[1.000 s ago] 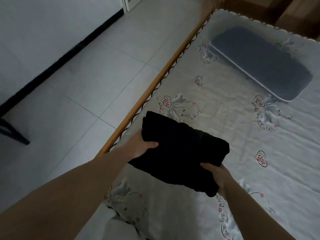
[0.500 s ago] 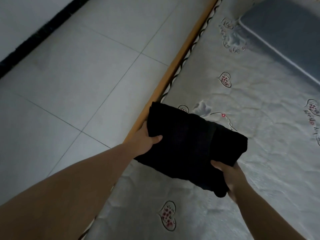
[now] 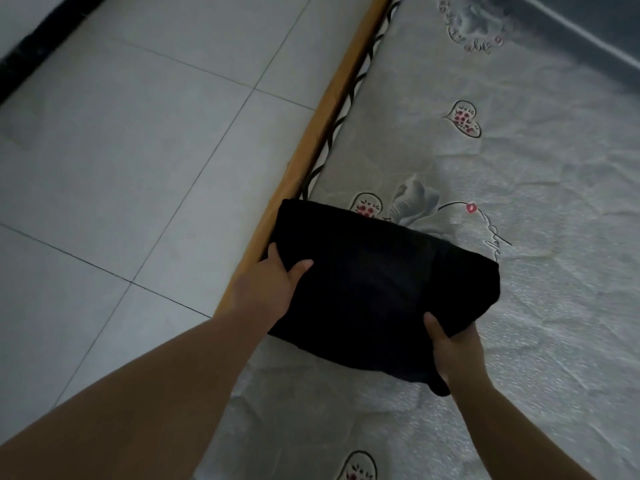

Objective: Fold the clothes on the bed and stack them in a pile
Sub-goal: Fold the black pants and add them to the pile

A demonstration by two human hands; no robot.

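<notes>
Bordering the tiled floor (image 3: 145, 140), a wooden bed rail (image 3: 311, 140) edges the heart-printed bedsheet (image 3: 519, 209). A folded black garment (image 3: 374, 292) is held over the sheet's edge, gripped by the left hand (image 3: 268, 292) and right hand (image 3: 453, 348), thumbs on top.
</notes>
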